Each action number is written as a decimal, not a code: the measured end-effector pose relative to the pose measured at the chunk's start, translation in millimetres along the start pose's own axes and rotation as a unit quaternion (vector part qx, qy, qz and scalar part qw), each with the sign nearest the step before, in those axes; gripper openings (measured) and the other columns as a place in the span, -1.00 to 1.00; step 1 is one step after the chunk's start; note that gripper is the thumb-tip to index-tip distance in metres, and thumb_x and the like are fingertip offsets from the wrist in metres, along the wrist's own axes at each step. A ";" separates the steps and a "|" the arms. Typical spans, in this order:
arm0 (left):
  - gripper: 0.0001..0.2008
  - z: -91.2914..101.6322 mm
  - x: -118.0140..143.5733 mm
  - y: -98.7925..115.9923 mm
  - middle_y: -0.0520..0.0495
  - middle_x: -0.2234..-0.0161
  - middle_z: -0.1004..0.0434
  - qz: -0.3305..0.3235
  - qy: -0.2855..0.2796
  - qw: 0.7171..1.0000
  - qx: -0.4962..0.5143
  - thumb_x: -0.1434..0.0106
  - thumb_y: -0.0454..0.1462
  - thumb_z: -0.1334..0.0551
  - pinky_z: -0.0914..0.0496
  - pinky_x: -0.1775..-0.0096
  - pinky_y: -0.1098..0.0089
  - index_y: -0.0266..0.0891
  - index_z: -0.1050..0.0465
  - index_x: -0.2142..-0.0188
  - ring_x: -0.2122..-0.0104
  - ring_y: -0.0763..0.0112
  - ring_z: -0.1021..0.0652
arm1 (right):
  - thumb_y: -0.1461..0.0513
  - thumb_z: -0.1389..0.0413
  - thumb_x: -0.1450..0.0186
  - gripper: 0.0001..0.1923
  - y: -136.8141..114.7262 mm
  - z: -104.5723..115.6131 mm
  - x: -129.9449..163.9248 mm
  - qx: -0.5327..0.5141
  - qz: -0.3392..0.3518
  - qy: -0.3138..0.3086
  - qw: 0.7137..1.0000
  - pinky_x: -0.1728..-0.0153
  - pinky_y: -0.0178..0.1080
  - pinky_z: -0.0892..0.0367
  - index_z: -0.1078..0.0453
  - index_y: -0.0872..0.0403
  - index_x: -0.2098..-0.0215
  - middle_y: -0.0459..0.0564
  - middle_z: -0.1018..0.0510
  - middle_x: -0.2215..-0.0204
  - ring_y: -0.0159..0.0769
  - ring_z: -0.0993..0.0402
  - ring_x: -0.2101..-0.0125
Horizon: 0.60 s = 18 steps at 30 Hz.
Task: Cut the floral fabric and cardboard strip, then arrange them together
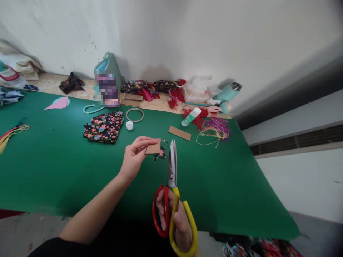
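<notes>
My left hand [134, 157] pinches a small piece of brown cardboard [153, 147] between thumb and fingers. Just beyond its right edge lie scraps of black floral fabric [162, 153] on the green table cover. In my right hand [180, 225] is a pair of scissors [172, 167] with one red and one yellow handle. Their blades point away from me, nearly closed, to the right of the cardboard and apart from it. A second cardboard strip [179, 133] lies flat farther back.
Folded floral fabric [104, 127], a white cap [129, 125], a ring [134, 115] and a glue stick [191, 117] lie behind my hands. Purple and yellow threads [214, 130] are at the right. A green bag [107, 78] and a bottle [227, 92] stand by the wall.
</notes>
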<state>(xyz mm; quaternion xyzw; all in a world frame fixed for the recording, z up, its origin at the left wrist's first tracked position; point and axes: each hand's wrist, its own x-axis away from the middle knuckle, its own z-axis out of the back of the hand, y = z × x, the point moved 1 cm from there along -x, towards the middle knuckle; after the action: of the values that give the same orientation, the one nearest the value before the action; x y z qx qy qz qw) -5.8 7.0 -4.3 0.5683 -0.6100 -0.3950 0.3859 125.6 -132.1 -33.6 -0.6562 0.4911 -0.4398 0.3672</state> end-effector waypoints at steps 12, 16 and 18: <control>-0.72 -4.4 0.2 -7.3 -0.10 0.02 -0.34 -0.045 0.058 0.991 -0.116 -0.05 -0.36 -0.33 -0.46 0.16 0.45 -0.20 -0.48 0.19 0.16 0.42 -0.50 | -0.18 -0.08 -0.15 -0.47 15.3 5.3 0.3 -0.003 -0.022 0.058 0.998 0.59 -0.33 -0.27 -0.27 0.00 0.11 -0.09 -0.35 0.41 -0.39 -0.26 0.56; -0.55 -2.7 -1.1 -9.2 -0.13 -0.06 -0.30 -0.005 0.075 0.993 -0.093 -0.01 -0.36 -0.35 -0.47 0.23 0.50 -0.20 -0.38 0.07 0.28 0.53 -0.50 | -0.10 -0.03 -0.23 -0.63 9.3 3.9 -3.5 -0.008 -0.057 0.117 0.992 0.67 -0.35 -0.19 -0.32 0.01 0.29 -0.16 -0.30 0.57 -0.42 -0.16 0.67; -0.46 -2.8 -1.4 -8.7 -0.14 -0.12 -0.26 -0.003 0.092 0.992 -0.085 0.03 -0.36 -0.37 -0.48 0.25 0.51 -0.17 -0.35 0.02 0.32 0.57 -0.50 | -0.10 -0.05 -0.22 -0.63 4.6 3.7 -5.9 0.006 -0.058 0.148 0.987 0.68 -0.35 -0.16 -0.34 0.02 0.32 -0.17 -0.28 0.62 -0.41 -0.17 0.68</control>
<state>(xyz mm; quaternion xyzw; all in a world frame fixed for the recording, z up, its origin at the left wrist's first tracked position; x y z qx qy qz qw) 0.3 7.9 -11.2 0.5693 -0.5339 -0.3928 0.4864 126.9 -127.3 -40.4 -0.6090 0.4986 -0.5554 0.2685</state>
